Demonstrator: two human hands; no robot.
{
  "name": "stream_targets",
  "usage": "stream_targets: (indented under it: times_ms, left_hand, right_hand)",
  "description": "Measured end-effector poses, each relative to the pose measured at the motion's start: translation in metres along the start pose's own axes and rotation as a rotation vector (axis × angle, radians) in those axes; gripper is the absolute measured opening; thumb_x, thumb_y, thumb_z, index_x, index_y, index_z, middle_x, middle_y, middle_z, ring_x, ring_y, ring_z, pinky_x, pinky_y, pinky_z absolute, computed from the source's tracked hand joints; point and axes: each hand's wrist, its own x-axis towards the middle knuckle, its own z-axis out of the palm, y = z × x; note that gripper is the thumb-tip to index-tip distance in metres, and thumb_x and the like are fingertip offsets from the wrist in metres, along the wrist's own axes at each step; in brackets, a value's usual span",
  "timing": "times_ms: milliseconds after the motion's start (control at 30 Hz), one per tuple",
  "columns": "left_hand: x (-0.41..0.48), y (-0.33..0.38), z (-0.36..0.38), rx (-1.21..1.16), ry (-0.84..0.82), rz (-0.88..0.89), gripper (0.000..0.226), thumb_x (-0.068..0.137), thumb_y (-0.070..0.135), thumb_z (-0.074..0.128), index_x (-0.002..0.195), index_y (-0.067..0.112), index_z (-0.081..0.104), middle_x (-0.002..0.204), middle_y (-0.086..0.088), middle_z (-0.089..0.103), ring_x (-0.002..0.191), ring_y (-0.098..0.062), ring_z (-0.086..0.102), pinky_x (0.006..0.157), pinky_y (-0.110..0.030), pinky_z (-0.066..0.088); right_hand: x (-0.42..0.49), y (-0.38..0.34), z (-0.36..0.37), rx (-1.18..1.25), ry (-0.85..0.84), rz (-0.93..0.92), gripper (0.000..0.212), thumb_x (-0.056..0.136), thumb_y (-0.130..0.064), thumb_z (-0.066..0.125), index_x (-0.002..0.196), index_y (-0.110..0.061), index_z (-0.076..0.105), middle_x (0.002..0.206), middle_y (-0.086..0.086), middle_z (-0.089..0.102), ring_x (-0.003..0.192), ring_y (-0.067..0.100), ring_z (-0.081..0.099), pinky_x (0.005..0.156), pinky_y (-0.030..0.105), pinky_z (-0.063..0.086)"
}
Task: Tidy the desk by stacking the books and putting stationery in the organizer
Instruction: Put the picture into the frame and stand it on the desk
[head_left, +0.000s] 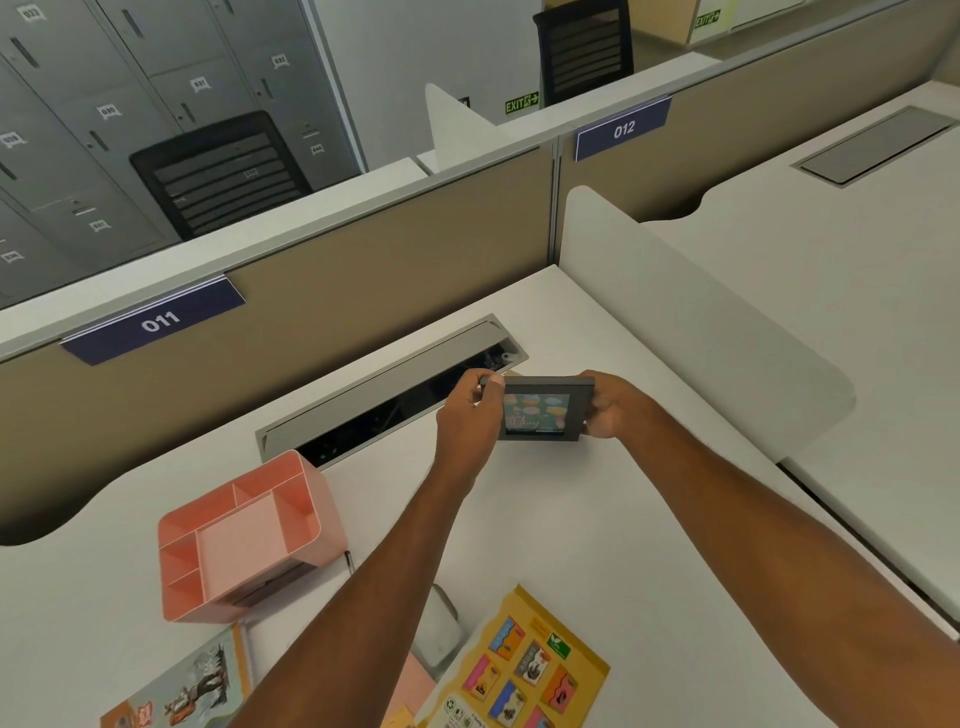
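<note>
Left hand (467, 415) and right hand (608, 410) are gripping the short ends of a small flat dark grey book (537, 410), fingers curling round its rigid edges, holding it over the smooth white desk (597, 519) beside the open grey cable tray (389, 384). Its colourful cover is carrying what may be cursive lettering, too blurred to read. A pink plastic compartmented organizer (244, 535) is sitting at the left. A glossy yellow book (524, 670) is running off the bottom edge. Blue partition labels (161, 321) are reading "011" and "012".
</note>
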Motion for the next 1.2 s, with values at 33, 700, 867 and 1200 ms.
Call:
stream_targets:
  times_ms: [33,700,867,1200]
  left_hand:
    - [0.001,0.000,0.000,0.000,-0.004,-0.003,0.022,0.108,0.044,0.049,0.114,0.028,0.062,0.110,0.003,0.071,0.097,-0.009,0.068,0.055,-0.008,0.049]
    - [0.057,0.013,0.002,0.061,-0.105,-0.133,0.032,0.104,0.052,0.049,0.105,0.023,0.064,0.107,-0.004,0.073,0.103,-0.021,0.068,0.096,-0.045,0.057]
    - [0.065,0.015,0.004,0.066,-0.134,-0.138,0.034,0.106,0.050,0.046,0.109,0.020,0.062,0.109,-0.006,0.072,0.099,-0.018,0.066,0.089,-0.039,0.056]
    - [0.081,0.023,0.006,0.064,-0.153,-0.212,0.029,0.105,0.049,0.048,0.110,0.026,0.065,0.109,-0.002,0.073,0.102,-0.018,0.066,0.076,-0.032,0.056]
  right_hand:
    - [0.000,0.000,0.000,0.027,0.008,-0.003,0.013,0.091,-0.014,0.062,0.096,-0.005,0.070,0.095,0.017,0.076,0.084,0.034,0.072,0.078,0.037,0.060]
    - [0.013,-0.003,-0.004,0.143,-0.001,0.016,0.034,0.099,-0.026,0.057,0.120,-0.006,0.075,0.115,0.017,0.077,0.104,0.037,0.074,0.090,0.052,0.061]
    - [0.019,0.000,-0.005,0.168,0.004,0.042,0.035,0.102,-0.029,0.052,0.122,-0.012,0.074,0.118,0.016,0.076,0.108,0.037,0.073,0.095,0.056,0.056]
    - [0.027,0.005,-0.006,0.238,-0.014,0.045,0.039,0.102,-0.031,0.051,0.131,-0.013,0.071,0.111,0.015,0.078,0.107,0.038,0.074,0.102,0.062,0.050]
